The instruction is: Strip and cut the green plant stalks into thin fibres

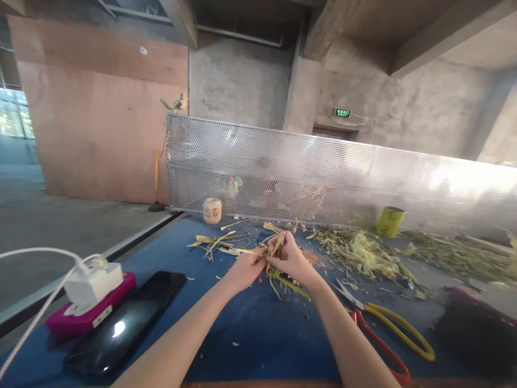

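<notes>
Both hands meet over the middle of the blue table (pixel 258 328). My left hand (pixel 251 265) is closed, pinching a pale yellow-green strip of dried plant leaf (pixel 251 251) that sticks out to the left. Right beside it, my right hand (pixel 291 257) is closed on another yellowish leaf strip (pixel 278 245) that points upward between thumb and fingers. Under the hands lie loose green strips (pixel 288 284), partly hidden. To the left rests a small bundle of dry leaf pieces (pixel 212 243). Where the strips meet between my fingers is too small to make out.
Scissors (pixel 365 308) with red and yellow handles lie open by my right forearm. A heap of plant strips (pixel 359 250) and a yellow-green cup (pixel 390 222) are at right. A phone (pixel 129 323), a pink power strip (pixel 97 310) and a jar (pixel 212 210) are at left. A perforated metal screen (pixel 242 156) edges the table.
</notes>
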The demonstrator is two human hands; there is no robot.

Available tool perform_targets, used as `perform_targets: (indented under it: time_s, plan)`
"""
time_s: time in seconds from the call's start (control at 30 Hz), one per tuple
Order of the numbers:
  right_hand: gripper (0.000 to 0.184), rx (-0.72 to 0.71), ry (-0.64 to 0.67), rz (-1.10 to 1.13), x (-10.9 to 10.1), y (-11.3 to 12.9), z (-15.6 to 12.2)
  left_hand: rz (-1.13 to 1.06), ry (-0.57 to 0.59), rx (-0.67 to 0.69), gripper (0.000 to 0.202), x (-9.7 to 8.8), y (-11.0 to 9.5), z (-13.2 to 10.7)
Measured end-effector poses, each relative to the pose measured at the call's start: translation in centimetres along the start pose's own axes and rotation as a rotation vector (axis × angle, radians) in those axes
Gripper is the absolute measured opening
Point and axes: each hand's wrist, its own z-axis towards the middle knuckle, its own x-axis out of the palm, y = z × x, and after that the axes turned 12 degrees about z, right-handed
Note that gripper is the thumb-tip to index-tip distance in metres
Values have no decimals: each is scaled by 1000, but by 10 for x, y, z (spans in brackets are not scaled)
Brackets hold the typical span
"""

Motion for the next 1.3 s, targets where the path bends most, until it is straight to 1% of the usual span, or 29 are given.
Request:
perform_targets:
  time_s: [0.1, 0.3, 0.5, 0.63, 0.77, 0.9, 1.03, 1.23, 1.3]
  plan:
    - [35, 1, 1, -29, 2, 0, 0, 68, -10, -15, 27, -1, -3, -1]
    - [36, -48, -23, -4, -1, -4, 2, 46, -3, 6, 29, -3, -12, -3]
    - [35, -66, -37, -27, -4, -7, 3, 33, -9, 38, 34, -4, -9, -3]
    - [33, -60, -44, -63, -3, -3, 2, 1, -13, 25, 35, -4, -8, -3]
    - [31, -80, -51, -56, -1, 1, 2, -30, -8, -20, 39, -4, -3, -2]
    - [31, -44, -38, -48, -1, 3, 1, -39, -13, -23, 40, -2, -1, -1]
    - [33, -28, -21, -18, -2, 2, 2, -60, -11, -14, 40, -2, -4, -1]
    - [36, -15, -40, -143, -2, 5, 0, -75, -53, 2, 38, -3, -2, 1]
    - [40, -7, -65, -163, 0, 5, 0, -90, -69, -1, 40, -3, -2, 1]
